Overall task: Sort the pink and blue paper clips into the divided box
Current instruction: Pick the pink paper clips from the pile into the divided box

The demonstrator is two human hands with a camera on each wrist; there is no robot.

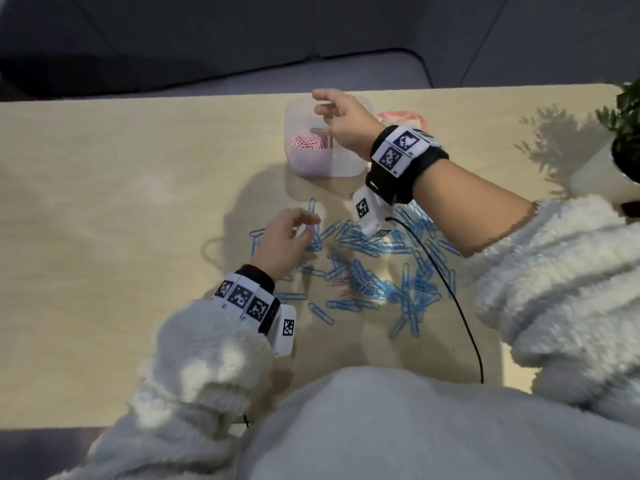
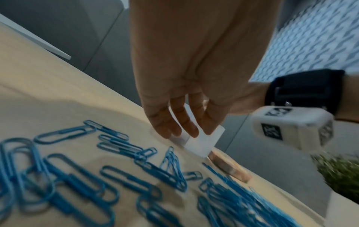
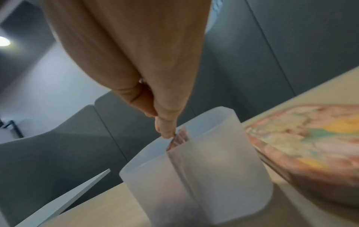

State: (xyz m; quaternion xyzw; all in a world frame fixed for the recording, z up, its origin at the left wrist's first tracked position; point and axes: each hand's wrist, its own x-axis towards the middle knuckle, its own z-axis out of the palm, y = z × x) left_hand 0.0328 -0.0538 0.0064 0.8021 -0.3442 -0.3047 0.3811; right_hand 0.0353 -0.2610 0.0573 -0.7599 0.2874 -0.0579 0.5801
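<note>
A translucent divided box (image 1: 346, 161) stands at the far middle of the table; its left compartment holds pink paper clips (image 1: 310, 142). My right hand (image 1: 322, 105) hovers over that box with fingers drooping loosely and nothing visible in them. In the right wrist view the right hand (image 3: 161, 122) has its fingertips just above the box (image 3: 223, 161) at its divider. Blue paper clips (image 1: 374, 268) lie scattered in front of me, with a few pink ones (image 1: 341, 282) among them. My left hand (image 1: 304, 226) hangs relaxed over the pile's left end; in the left wrist view the left hand (image 2: 180, 129) holds nothing.
A pink patterned flat case (image 1: 398, 117) lies just right of the box. A potted plant (image 1: 623, 126) stands at the table's right edge. A black cable (image 1: 450, 299) runs from my right wrist across the clips. The table (image 1: 104, 220) is bare wood on the left.
</note>
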